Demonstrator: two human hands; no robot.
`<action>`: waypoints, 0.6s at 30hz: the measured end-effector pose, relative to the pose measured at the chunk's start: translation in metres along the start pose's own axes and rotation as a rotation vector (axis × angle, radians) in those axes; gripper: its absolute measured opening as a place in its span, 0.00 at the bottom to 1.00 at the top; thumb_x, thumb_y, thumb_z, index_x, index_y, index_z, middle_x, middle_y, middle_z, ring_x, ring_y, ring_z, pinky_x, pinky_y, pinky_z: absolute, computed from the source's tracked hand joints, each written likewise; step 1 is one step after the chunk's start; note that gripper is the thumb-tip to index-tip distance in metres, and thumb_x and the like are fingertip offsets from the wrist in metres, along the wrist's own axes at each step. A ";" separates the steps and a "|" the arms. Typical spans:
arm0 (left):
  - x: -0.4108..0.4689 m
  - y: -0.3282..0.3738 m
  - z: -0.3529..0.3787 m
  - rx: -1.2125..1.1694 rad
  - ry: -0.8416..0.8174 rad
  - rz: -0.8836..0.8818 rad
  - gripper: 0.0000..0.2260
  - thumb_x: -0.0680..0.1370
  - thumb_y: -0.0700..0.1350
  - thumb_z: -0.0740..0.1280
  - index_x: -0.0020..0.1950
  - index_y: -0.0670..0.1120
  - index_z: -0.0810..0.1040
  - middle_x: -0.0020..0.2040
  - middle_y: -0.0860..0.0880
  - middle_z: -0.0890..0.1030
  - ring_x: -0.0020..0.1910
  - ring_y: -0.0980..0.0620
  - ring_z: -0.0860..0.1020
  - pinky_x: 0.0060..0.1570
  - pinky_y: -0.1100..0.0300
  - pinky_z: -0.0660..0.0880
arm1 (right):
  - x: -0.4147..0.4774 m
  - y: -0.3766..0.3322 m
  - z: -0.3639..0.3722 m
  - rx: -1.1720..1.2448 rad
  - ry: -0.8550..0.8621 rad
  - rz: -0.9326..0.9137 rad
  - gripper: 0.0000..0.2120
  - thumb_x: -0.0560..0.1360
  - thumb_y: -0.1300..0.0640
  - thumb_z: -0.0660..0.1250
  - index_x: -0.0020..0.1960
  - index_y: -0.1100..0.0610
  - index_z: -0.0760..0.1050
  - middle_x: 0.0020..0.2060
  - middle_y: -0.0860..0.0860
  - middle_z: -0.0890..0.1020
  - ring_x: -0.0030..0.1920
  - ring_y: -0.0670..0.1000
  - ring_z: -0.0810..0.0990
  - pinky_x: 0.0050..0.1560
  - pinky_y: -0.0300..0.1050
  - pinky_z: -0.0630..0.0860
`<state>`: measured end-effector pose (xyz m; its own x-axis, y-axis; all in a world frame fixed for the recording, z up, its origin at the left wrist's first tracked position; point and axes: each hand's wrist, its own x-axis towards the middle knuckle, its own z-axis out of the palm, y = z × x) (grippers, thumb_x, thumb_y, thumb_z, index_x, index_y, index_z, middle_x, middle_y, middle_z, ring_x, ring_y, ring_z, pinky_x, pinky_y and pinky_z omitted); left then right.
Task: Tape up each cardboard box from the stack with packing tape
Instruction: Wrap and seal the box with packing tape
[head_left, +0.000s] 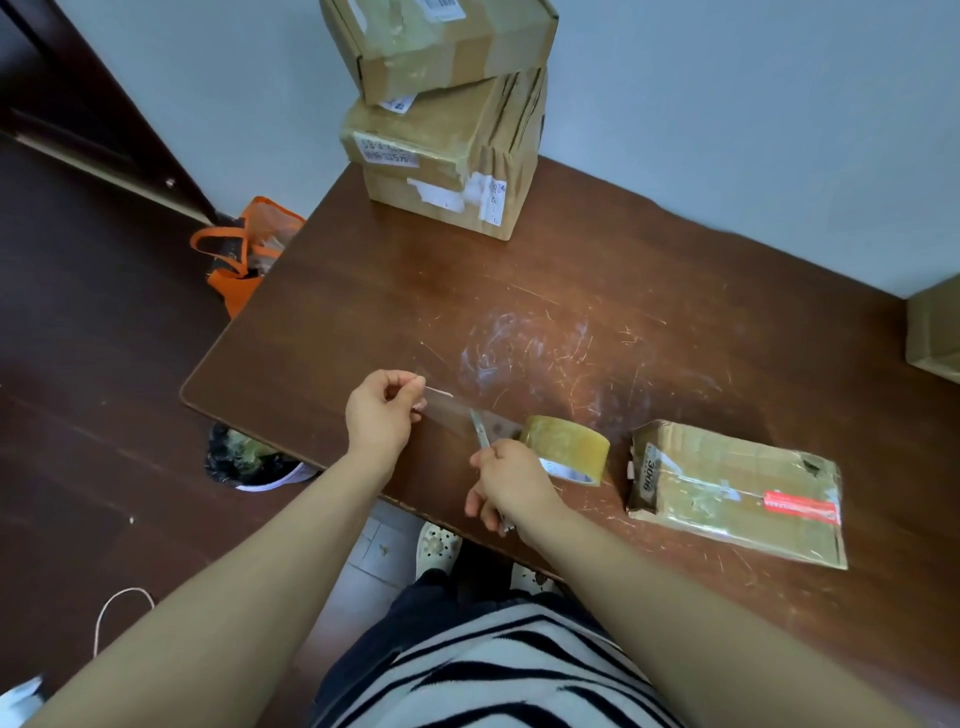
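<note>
Left grip (382, 410) pinches tape strip (447, 408) end; right grip (506, 480) grasps scissors (480, 428), blades across strip beside tape roll (569, 447). We should hold strip taut, cut square, avoid folding onto counter (571, 291).

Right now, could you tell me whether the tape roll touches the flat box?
Apart: the head view shows bare table between the tape roll and the flat box.
</note>
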<state>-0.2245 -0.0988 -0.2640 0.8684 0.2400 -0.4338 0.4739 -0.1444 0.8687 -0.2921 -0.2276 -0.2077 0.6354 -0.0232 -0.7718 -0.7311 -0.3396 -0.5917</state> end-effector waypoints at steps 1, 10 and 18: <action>0.000 0.000 0.000 -0.006 -0.002 0.004 0.08 0.78 0.38 0.67 0.40 0.48 0.76 0.33 0.46 0.78 0.31 0.52 0.75 0.43 0.54 0.76 | 0.004 0.001 0.001 -0.037 0.020 -0.009 0.08 0.81 0.61 0.48 0.52 0.62 0.66 0.26 0.54 0.76 0.18 0.49 0.67 0.19 0.37 0.63; -0.003 -0.001 -0.002 -0.007 0.011 0.040 0.07 0.77 0.39 0.68 0.41 0.48 0.76 0.34 0.49 0.78 0.32 0.54 0.76 0.43 0.56 0.77 | 0.024 0.006 0.008 -0.291 0.084 -0.017 0.14 0.80 0.62 0.49 0.38 0.59 0.66 0.27 0.55 0.77 0.18 0.50 0.69 0.21 0.40 0.68; 0.000 -0.002 -0.002 0.010 0.013 0.026 0.07 0.78 0.40 0.68 0.40 0.49 0.77 0.32 0.49 0.78 0.30 0.54 0.75 0.46 0.54 0.77 | 0.021 0.024 0.019 -0.238 0.145 -0.016 0.13 0.82 0.57 0.49 0.52 0.63 0.69 0.27 0.55 0.79 0.16 0.47 0.69 0.22 0.40 0.67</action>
<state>-0.2256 -0.0967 -0.2652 0.8786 0.2483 -0.4079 0.4525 -0.1601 0.8773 -0.3010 -0.2180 -0.2422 0.6877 -0.1446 -0.7115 -0.6528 -0.5521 -0.5187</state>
